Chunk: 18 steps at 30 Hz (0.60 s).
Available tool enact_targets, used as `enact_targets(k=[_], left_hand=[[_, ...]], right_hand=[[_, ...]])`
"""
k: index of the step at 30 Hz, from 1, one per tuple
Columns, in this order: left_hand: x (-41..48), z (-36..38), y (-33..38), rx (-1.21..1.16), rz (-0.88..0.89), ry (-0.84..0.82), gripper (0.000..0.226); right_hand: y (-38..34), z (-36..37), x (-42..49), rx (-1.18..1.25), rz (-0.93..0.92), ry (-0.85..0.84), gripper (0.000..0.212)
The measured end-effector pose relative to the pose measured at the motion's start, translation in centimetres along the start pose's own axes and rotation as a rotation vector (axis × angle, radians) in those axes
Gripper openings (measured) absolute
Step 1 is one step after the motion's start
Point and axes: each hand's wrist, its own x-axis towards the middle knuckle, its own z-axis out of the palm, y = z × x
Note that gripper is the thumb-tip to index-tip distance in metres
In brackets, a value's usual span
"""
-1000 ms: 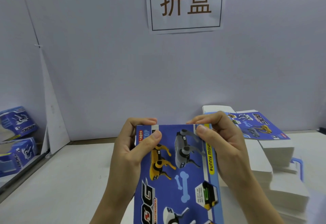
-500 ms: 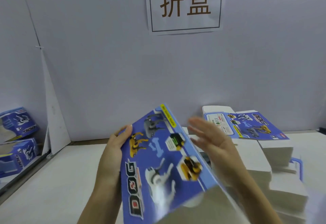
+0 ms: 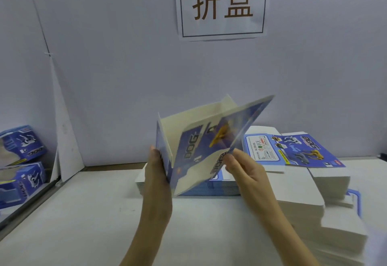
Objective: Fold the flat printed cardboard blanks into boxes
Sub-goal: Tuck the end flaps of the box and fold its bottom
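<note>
Now the left hand (image 3: 156, 173) grips one side of the half-open box (image 3: 201, 140) and the right hand (image 3: 244, 168) pinches the other. Next, push it square.

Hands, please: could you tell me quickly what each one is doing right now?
Left hand: grips the left edge of the cardboard blank.
Right hand: pinches the blank's lower right panel.

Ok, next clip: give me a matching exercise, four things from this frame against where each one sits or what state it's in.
Things:
1. held blank
2. paper sign
3. finished boxes
4. printed-side-up blank

Places or states:
A. far left, stacked
B. taped on the back wall
C. flat on the right-hand stack
D. half opened between both hands

Pairs: 1-D, 2-B, 3-A, 4-C
</note>
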Motion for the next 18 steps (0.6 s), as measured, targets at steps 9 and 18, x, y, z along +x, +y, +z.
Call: enact_targets(k=[9, 18], left_hand=[[-1.9, 0.8, 1.1, 0.21, 0.32, -0.045, 0.063], [-2.0, 0.5, 1.6, 0.492, 0.444, -0.006, 0.057]], right_hand=[[-2.1, 0.2, -0.1, 0.211, 0.006, 0.063, 0.022], [-2.2, -0.5, -0.1, 0.136, 0.06, 0.116, 0.028]])
